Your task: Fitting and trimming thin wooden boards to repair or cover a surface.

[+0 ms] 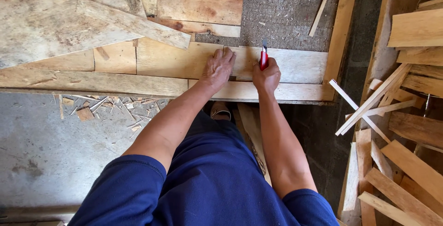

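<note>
pale wooden board [295, 64] lies flat on the work surface, long axis left-right | left hand [218, 69] spread flat, pressing the board | right hand [266, 77] clenched around red utility knife [264, 55], upright, grey blade pointing away onto the board

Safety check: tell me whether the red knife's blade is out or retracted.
Out: a grey blade projects from the red utility knife gripped in the right hand, tip on the plank.

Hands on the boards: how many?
2. Left hand lies flat on the pale board; right hand beside it grips a red utility knife.
</note>
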